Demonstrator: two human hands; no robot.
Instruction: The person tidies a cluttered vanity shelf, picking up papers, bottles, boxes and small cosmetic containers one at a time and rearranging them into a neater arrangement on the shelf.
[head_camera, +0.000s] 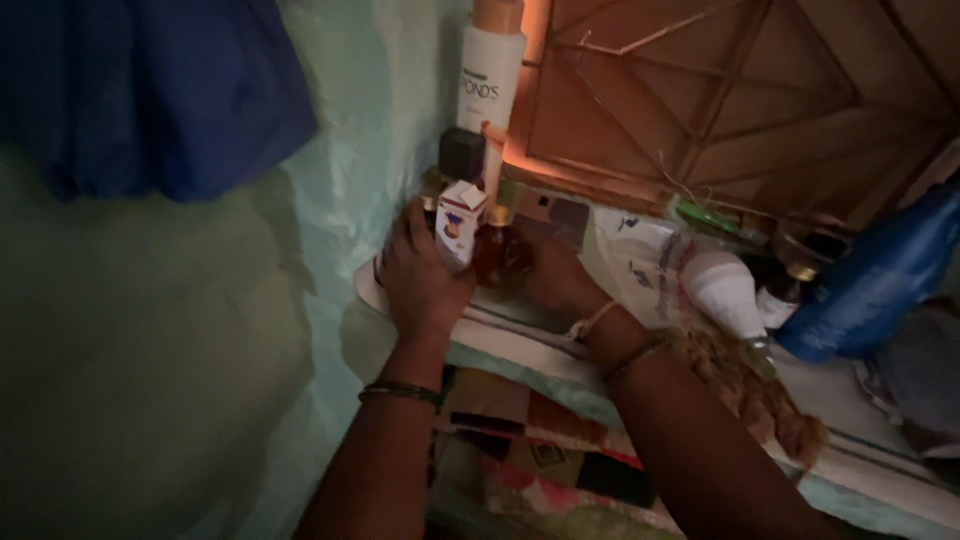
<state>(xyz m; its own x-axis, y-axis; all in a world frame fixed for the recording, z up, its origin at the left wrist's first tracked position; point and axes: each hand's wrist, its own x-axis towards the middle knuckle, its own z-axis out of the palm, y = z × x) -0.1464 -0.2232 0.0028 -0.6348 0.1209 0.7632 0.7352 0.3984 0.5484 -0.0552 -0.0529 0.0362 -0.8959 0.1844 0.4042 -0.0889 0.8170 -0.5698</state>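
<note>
The left hand is closed around a small white carton sticking up above its fingers. Just to its right, the right hand cups a small amber bottle; its grip is unclear.

Small carton and amber bottle on the window ledge

The carton was a small white box with a red band near its top flap and a dark picture on its front; it stood upright but slightly tilted at the ledge's left end, close to the green wall, gripped from the left by the left hand. Just right of it, touching or nearly so, stood a little amber-brown bottle with a golden cap, upright, its lower body hidden in shadow, with the right hand against its right side.
</note>
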